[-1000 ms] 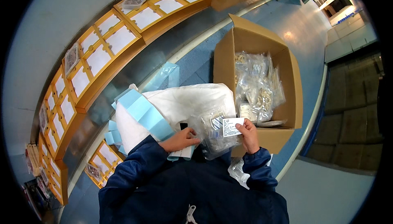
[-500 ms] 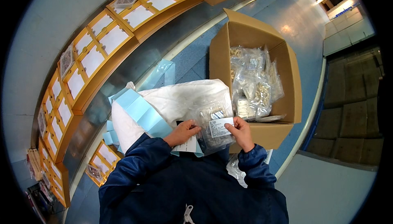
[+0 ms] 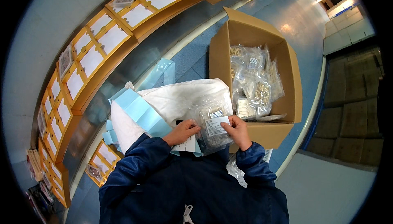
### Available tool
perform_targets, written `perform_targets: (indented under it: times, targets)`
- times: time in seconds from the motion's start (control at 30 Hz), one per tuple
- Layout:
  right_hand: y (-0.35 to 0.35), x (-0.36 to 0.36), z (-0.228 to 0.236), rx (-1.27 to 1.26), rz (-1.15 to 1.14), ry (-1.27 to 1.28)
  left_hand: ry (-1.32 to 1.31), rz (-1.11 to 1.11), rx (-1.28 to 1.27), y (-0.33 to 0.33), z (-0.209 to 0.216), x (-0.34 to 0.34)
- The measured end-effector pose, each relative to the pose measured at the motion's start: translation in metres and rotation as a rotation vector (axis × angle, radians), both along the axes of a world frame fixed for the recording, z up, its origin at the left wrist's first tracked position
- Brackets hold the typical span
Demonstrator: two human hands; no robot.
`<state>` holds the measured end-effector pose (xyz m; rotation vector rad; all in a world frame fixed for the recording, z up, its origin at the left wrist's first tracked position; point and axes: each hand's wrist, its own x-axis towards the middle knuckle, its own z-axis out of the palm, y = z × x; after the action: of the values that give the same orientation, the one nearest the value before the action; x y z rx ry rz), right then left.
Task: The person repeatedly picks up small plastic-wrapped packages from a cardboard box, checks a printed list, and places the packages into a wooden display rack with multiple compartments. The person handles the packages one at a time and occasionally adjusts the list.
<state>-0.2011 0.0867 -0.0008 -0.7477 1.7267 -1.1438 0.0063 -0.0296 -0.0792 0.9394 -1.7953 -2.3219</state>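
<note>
On my lap lies a clear plastic pack (image 3: 215,142) with pale contents that I cannot make out. My left hand (image 3: 182,133) is closed on the pack's left edge, thumb on top. A white printed label (image 3: 216,126) lies against the front of the pack. My right hand (image 3: 238,132) pinches that label at its right end, thumb on top and the other fingers mostly hidden. Below my left hand, a white printed sheet (image 3: 186,145) and light blue strip material stick out. A white cloth (image 3: 184,93) covers my raised left leg, with a folded light blue strip (image 3: 141,111) across it.
An open cardboard box (image 3: 292,89) at the right holds several clear packs (image 3: 258,89) of pale pieces. Along the left, yellow divided trays (image 3: 133,40) hold white sheets and a few clear packs. Another yellow tray (image 3: 102,162) stands lower left. Stacked cartons (image 3: 348,105) stand far right.
My right hand has moved slightly left, and the white label has shifted left with it over the pack. My left hand stays almost still.
</note>
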Motion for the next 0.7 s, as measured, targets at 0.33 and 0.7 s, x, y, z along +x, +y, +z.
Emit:
perform_targets:
  times: [0.33,0.7]
  targets:
    - [-0.006,0.003,0.001,-0.095,0.145,0.865,0.012,-0.046,0.001,-0.004,0.014,-0.002]
    - [-0.01,0.013,0.03,-0.249,0.306,1.023,-0.003,-0.084,-0.21,-0.004,0.024,-0.007]
